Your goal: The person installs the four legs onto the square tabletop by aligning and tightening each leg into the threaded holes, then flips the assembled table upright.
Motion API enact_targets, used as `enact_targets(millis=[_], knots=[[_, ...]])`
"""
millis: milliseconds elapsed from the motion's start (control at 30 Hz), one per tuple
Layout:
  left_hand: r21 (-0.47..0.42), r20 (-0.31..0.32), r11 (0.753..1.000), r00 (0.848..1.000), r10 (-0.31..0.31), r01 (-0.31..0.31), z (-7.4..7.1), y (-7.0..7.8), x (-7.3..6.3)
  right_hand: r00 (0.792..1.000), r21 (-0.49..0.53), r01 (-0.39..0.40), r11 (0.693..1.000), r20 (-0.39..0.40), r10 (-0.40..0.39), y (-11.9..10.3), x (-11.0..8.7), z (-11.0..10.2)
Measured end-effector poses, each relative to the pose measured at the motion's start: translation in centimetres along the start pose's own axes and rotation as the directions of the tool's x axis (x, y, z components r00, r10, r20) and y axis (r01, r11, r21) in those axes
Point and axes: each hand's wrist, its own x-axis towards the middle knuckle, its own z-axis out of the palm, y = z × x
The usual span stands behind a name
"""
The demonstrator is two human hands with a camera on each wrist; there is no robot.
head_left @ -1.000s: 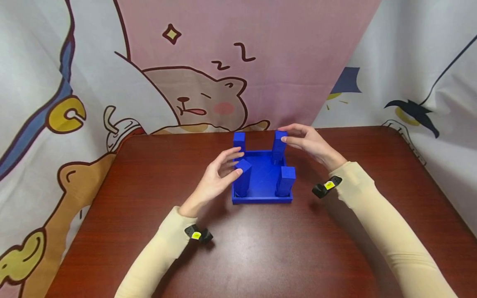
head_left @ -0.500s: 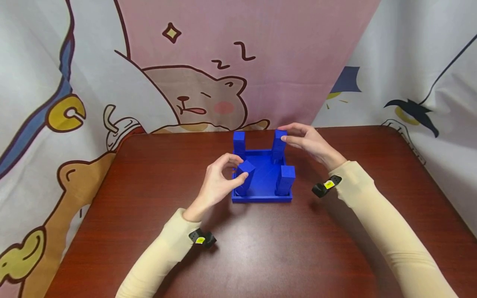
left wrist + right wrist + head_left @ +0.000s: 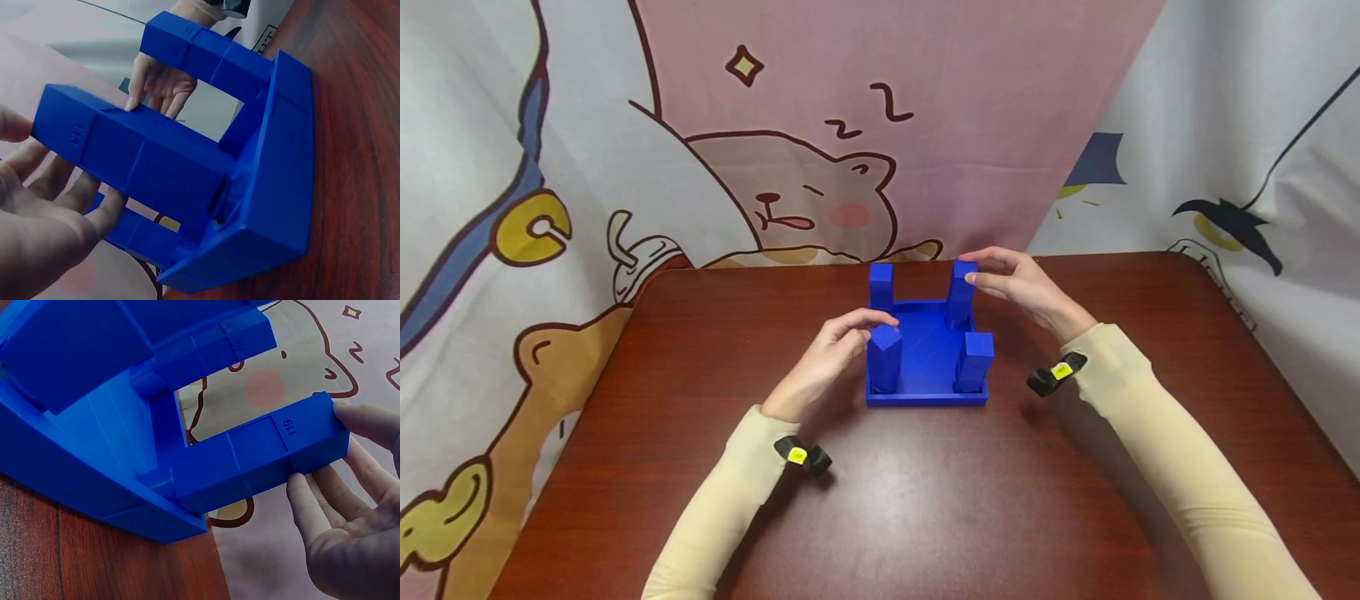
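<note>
A square blue tray [image 3: 927, 401] stands on the table, with blue square posts at its corners. My left hand [image 3: 820, 360] is at the near left post [image 3: 886, 362], thumb at its top and fingertips along its side. In the left wrist view that post [image 3: 119, 140] sits at an angle to the tray edge, with a gap at its base. My right hand [image 3: 1022, 287] pinches the top of the far right post [image 3: 960, 296] between thumb and fingers. In the right wrist view, this post [image 3: 259, 453] carries the raised number 119.
The near right post [image 3: 974, 362] and far left post [image 3: 882, 286] stand in the tray untouched. The brown tabletop [image 3: 925, 500] surrounds it. A printed cloth [image 3: 985, 125] hangs behind the table's back edge.
The near left post leaned right half a second ago and now stands straighter, turned about its length. My left thumb has shifted from its front to its left side. The right hand stays put.
</note>
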Motion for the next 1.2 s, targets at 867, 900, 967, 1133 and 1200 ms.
enact_targets(millis=[867, 900, 967, 1133, 1200], knots=[[0.381, -0.115, 0.917, 0.978, 0.172, -0.116, 2.6, 5.4, -2.2, 1.000, -0.021, -0.002, 1.000, -0.002, 0.002, 0.1, 0.0, -0.1], [0.381, -0.111, 0.918, 0.980, 0.166, -0.112, 2.7, 5.4, -2.2, 1.000, -0.018, -0.001, 1.000, -0.001, 0.001, 0.1, 0.0, -0.1], [0.378, -0.099, 0.918, 0.981, 0.166, -0.117, 2.8, 5.2, -2.1, 1.000, -0.017, 0.001, 1.000, 0.001, -0.001, 0.1, 0.0, -0.1], [0.326, -0.053, 0.935, 0.985, 0.167, -0.141, 2.2, 3.3, -1.6, 1.000, -0.012, 0.009, 1.000, -0.001, -0.009, 0.1, 0.0, 0.0], [0.278, -0.020, 0.952, 0.990, 0.143, -0.132, 1.5, 2.2, -1.3, 1.000, -0.011, 0.014, 1.000, -0.001, -0.014, 0.2, 0.0, 0.0]])
